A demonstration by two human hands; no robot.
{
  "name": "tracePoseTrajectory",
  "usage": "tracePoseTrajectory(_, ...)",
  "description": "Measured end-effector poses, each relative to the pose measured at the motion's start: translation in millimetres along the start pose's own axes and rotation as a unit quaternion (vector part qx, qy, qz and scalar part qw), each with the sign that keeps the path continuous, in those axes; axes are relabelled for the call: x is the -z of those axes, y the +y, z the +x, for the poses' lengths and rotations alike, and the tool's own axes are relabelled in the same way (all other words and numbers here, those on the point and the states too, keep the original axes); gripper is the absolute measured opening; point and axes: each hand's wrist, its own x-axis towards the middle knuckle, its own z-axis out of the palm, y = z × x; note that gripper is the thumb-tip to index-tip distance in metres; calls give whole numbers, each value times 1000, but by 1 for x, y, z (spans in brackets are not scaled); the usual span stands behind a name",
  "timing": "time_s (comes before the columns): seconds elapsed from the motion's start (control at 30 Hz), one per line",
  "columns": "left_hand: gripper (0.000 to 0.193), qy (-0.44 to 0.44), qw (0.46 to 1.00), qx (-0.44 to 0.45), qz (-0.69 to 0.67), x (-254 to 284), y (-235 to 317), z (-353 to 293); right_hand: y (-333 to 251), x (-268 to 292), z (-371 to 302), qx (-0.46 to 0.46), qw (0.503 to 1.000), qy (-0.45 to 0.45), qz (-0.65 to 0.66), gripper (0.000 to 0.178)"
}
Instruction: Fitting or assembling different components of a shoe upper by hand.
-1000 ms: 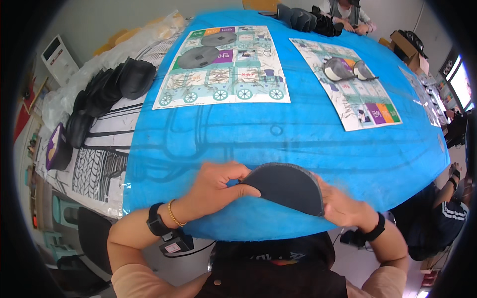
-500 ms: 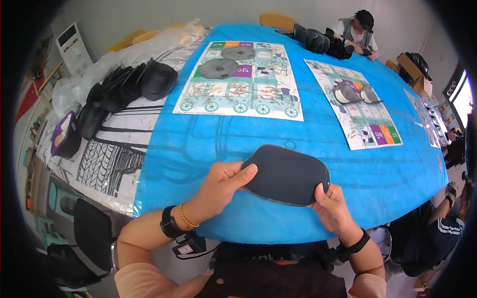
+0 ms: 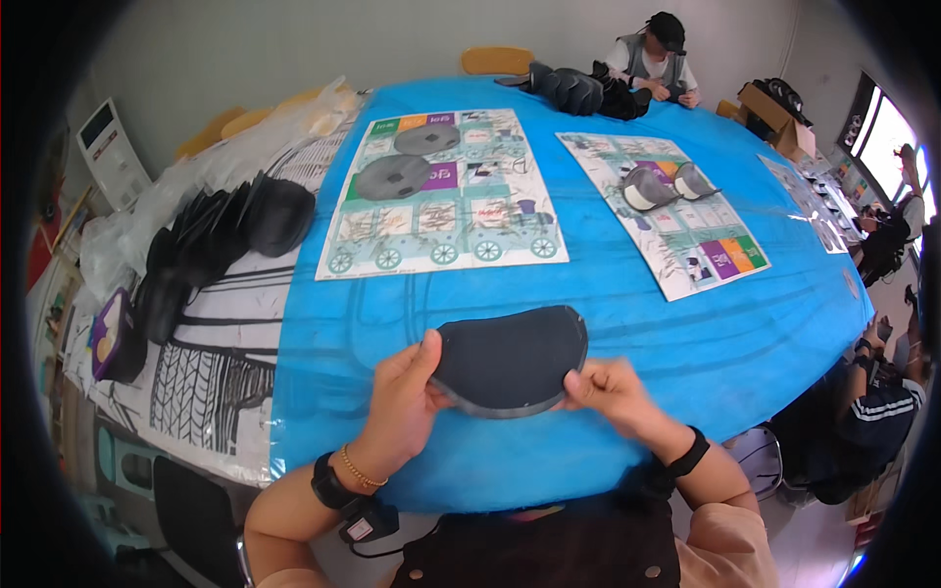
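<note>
A black pad with rounded ends is held over the near part of the table, bent so that its top edge dips. My left hand is closed on its left end, thumb on the upper face. At the lower right edge, my right hand pinches the pad between thumb and fingers. Beyond it lies a printed sheet bearing two flat grey oval pieces. A second printed sheet, farther right, carries two cupped dark pieces with pale areas.
A blue cover spans the table. Black curved pieces are stacked at left beside clear plastic and a purple-and-black box. At the far side sits a person in a cap near another black stack. Another person is at right.
The pad has moved slightly left and now bends into a curve, where before it looked flatter. Both hands still grip it, and the whole view has shifted.
</note>
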Motion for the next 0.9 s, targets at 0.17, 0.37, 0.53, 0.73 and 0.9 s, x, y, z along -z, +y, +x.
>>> tracePoseTrajectory(0.17, 33, -65, 987, -20, 147, 5, -2, -6, -11, -4, 0, -26, 989, 10, 143, 41)
tracePoseTrajectory(0.37, 31, -56, 980, -72, 178, -8, 7, -6, -18, 2, -4, -61, 980, -74, 174, 41)
tracePoseTrajectory(0.53, 34, -48, 976, -68, 200, 16, -3, -4, -12, -7, 3, -80, 972, -116, 187, 40)
tracePoseTrajectory(0.73, 36, -176, 982, 6, -64, 20, -27, 24, 19, 15, -8, 118, 987, -6, -107, 37)
tracePoseTrajectory(0.9, 35, -165, 976, -88, 108, 16, 8, 11, 14, -4, 0, 94, 984, -21, -153, 27)
